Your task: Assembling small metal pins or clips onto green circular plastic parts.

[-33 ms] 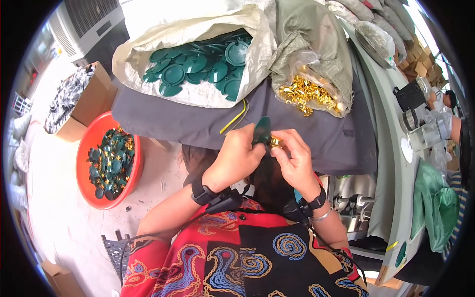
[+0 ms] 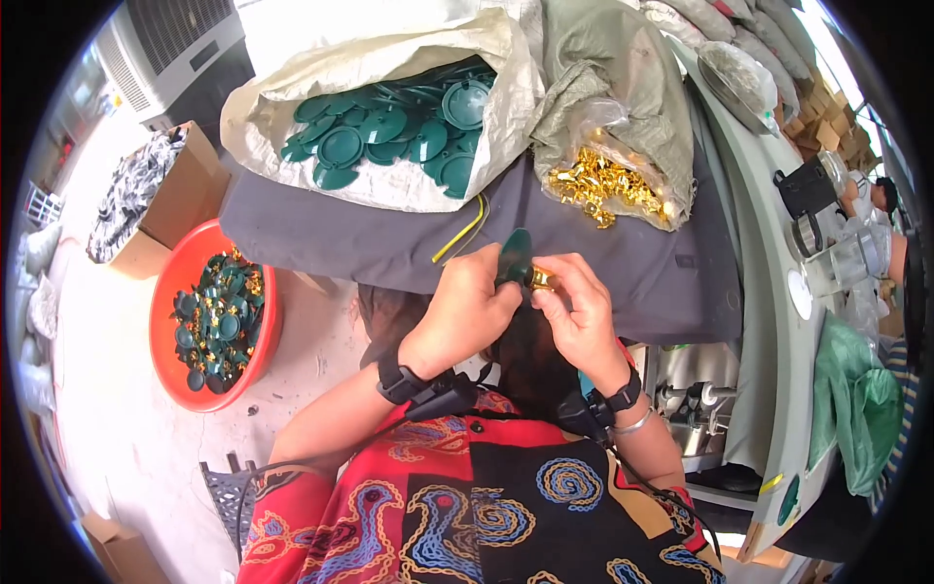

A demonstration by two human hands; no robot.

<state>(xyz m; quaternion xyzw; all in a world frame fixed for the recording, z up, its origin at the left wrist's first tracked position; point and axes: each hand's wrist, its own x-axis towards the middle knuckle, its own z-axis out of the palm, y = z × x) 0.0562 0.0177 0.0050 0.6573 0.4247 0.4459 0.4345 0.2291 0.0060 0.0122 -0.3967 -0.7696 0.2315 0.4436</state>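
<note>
In front of my body, above my lap, my left hand (image 2: pixel 465 304) is closed on the edge of a green plastic disc (image 2: pixel 513 255), which stands on edge. My right hand (image 2: pixel 581 316) pinches a small shiny gold fitting (image 2: pixel 541 279) between thumb and fingers, against the disc's right face. Whether the two parts are joined is hidden by my fingers. Beyond my hands, a white woven sack (image 2: pixel 243 122) lies open with many loose green discs (image 2: pixel 383 125) in it. To its right, a grey-green sack (image 2: pixel 613 68) spills gold fittings (image 2: pixel 605 180) from a clear liner.
The sacks rest on a dark cloth-covered surface (image 2: pixel 360 238) with a yellow strip (image 2: pixel 455 234) on it. An orange-red tub (image 2: pixel 167 360) on the floor at left holds green discs and gold pieces. Behind it stands a cardboard box (image 2: pixel 185 195). A grey-green tabletop (image 2: pixel 800 389) runs along the right.
</note>
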